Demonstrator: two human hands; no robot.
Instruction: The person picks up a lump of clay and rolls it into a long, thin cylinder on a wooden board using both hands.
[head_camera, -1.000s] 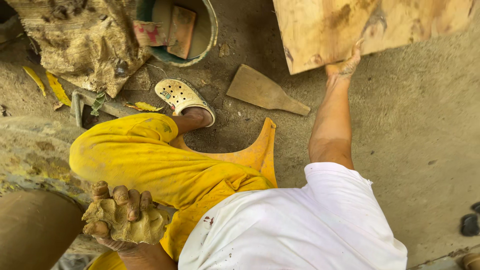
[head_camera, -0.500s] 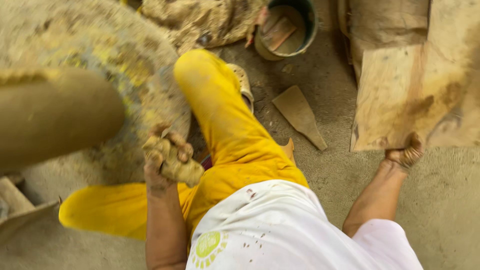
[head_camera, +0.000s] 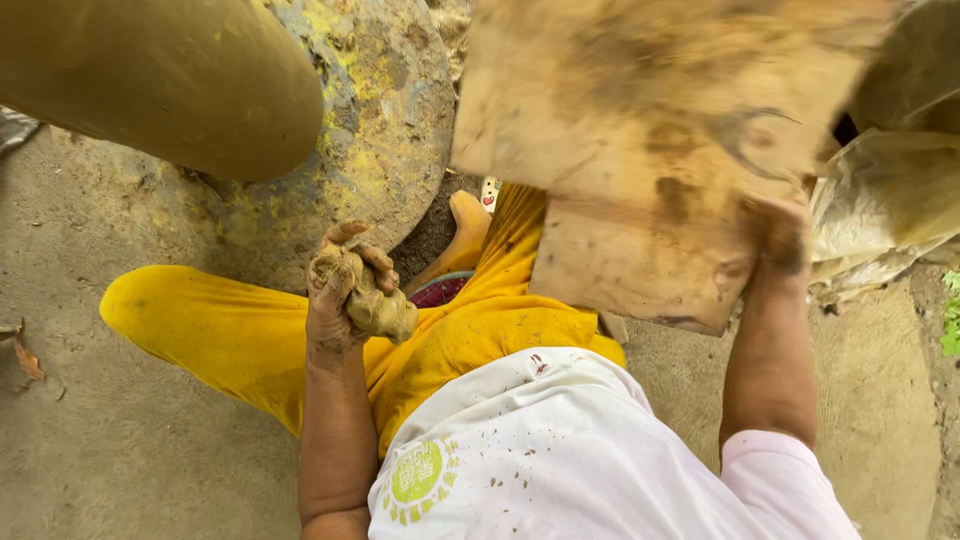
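While the person sits on the ground in yellow trousers (head_camera: 230, 335) and a white shirt (head_camera: 560, 450), the left hand (head_camera: 335, 290) is closed tight around a soft grey-brown lump of wet clay (head_camera: 372, 300), held above the lap, near the edge of a round, mud-stained stone disc (head_camera: 370, 130). Fingers wrap the lump fully; clay smears the skin. By its look, the clay is heavy for its bulk, pliable and slippery, so a whole-palm hold from beneath suits it better than a fingertip pinch.

The right hand (head_camera: 780, 240) is clamped on the lower right edge of a large flat wooden board (head_camera: 660, 150), stained with dried mud, raised and tilted over the knees. This board appears stiff and moderately heavy; held at one edge, it is likely to swing, and a hold nearer the middle of a side would be steadier.

A large rounded brown clay vessel (head_camera: 160, 80) stands at upper left, partly over the disc. Crumpled plastic sheeting (head_camera: 890, 210) lies at right.
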